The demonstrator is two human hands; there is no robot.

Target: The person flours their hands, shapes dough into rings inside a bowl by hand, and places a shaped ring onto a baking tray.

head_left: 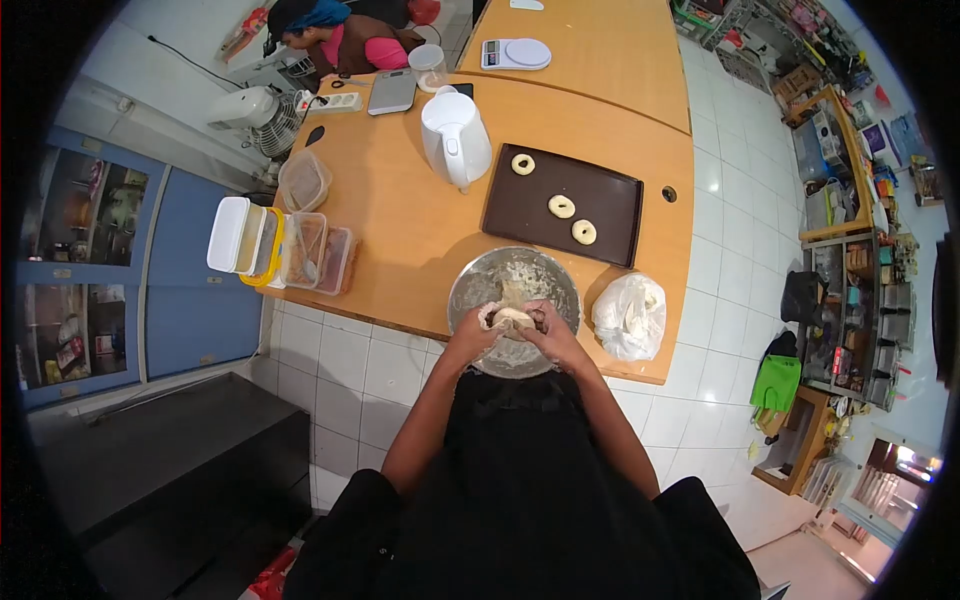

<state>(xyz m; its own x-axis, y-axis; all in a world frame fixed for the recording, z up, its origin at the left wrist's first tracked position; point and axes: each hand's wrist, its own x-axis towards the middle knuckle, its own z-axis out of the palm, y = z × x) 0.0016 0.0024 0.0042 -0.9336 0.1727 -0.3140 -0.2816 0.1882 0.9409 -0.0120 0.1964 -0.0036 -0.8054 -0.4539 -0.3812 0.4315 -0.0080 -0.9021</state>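
A piece of pale dough (pixel 514 318) is held between both my hands over a metal mixing bowl (pixel 466 281). My left hand (pixel 474 334) is closed around the dough's left side, its fingers coated with flour or dough. From the right, my right hand (pixel 552 330) grips the same piece, also smeared. More crumbly dough or flour clings to the inside of the bowl. Beyond the bowl lies a dark baking tray (pixel 600 185) carrying three dough rings, one of them a ring (pixel 584 232) near the tray's front edge.
Right of the bowl sits a white plastic bag (pixel 630 318). A white electric kettle (pixel 455 138) stands behind. Plastic containers (pixel 303 250) crowd the table's left edge. Farther back are two scales, including a white scale (pixel 516 54), a power strip (pixel 330 103) and another person (pixel 345 42).
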